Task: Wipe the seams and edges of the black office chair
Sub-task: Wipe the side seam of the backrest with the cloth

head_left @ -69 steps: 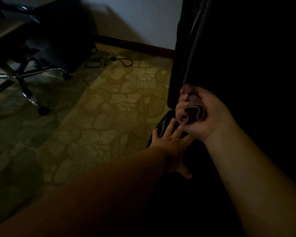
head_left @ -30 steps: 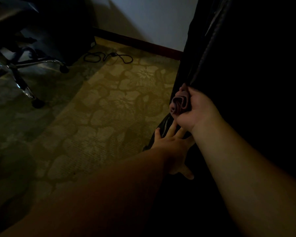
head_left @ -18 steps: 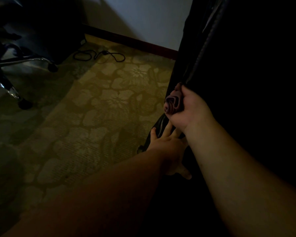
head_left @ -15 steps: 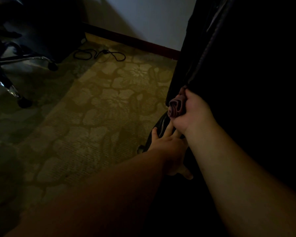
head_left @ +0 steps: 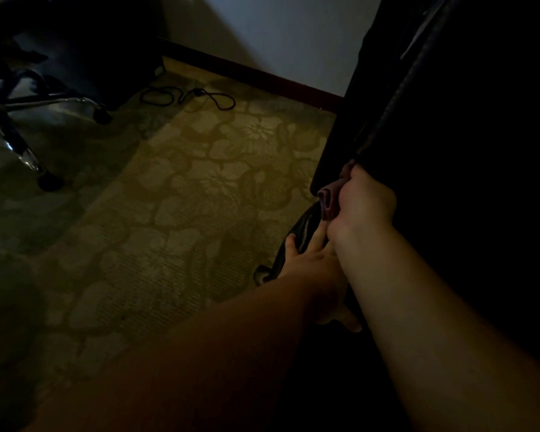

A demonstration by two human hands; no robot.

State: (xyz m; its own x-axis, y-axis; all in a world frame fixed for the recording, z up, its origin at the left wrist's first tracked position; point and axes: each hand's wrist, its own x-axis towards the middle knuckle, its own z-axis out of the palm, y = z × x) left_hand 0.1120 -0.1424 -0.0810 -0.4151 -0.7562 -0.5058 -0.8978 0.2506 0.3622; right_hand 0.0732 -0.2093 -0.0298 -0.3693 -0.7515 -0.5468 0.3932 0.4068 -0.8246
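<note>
Since the earlier frame the cloth (head_left: 329, 199) had slid down the black office chair (head_left: 449, 151) edge seam, the right hand (head_left: 363, 207) curled tight round it, the left hand (head_left: 309, 266) flat and open on the seat rim, wiping seemingly partway done, lower edges left

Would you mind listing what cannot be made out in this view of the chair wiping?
Head view only:
- Chair: seams lost in darkness; cut off by the top and right edges.
- Cloth: mostly hidden inside the right hand.
- Left hand: partly covered by the right forearm.
- Second chair: only its base shows; the rest is cut off and dark.
</note>
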